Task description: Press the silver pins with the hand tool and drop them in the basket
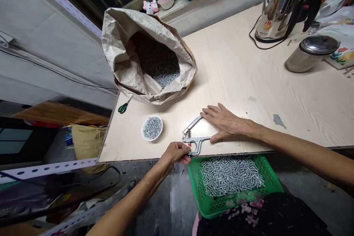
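Observation:
A grey metal plier-like hand press [193,136] lies at the front edge of the pale wooden table [249,70]. My right hand [224,121] rests across its two handles, fingers stretched over the upper handle and thumb by the lower one. My left hand [177,153] is pinched at the tool's jaw near a small red part; what it pinches is too small to name. A small white bowl [152,128] of small metal pieces sits just left of the tool.
A green basket [197,188] of several metal pieces sits on my lap below the table edge. An open woven sack [124,62] of the same pieces stands at the back left, green scissors [124,107] beside it. A steel kettle [282,11] and a lidded steel pot [312,53] stand far right.

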Demonstrator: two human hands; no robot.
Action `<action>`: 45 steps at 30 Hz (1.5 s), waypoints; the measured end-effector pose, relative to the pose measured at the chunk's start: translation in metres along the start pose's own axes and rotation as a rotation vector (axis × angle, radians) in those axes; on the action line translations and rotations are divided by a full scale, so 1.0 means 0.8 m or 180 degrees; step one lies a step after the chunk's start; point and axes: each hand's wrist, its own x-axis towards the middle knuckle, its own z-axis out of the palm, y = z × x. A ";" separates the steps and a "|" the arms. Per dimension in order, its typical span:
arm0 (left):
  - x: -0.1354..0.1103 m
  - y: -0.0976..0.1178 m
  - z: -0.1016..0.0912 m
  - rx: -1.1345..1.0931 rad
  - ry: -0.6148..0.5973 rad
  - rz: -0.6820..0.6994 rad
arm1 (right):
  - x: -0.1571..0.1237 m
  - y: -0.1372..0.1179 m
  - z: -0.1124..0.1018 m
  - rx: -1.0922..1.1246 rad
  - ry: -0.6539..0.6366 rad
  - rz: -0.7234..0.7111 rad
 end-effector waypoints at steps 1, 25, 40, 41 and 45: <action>0.000 0.000 0.000 0.0004 0.0010 0.0002 | 0.000 -0.001 0.000 0.0005 0.0022 -0.0009; 0.015 0.024 0.049 0.3143 0.1208 0.3764 | -0.016 -0.031 -0.005 0.0148 0.0443 0.0255; 0.036 0.046 0.055 0.3228 0.1021 0.3566 | -0.013 -0.028 0.025 0.0140 0.0498 0.0096; 0.036 0.045 0.055 0.3185 0.1015 0.3560 | -0.013 -0.027 0.023 0.0137 0.0466 0.0124; 0.023 0.039 0.037 0.2655 0.1175 0.3662 | -0.025 -0.020 0.002 0.0288 0.0517 0.0084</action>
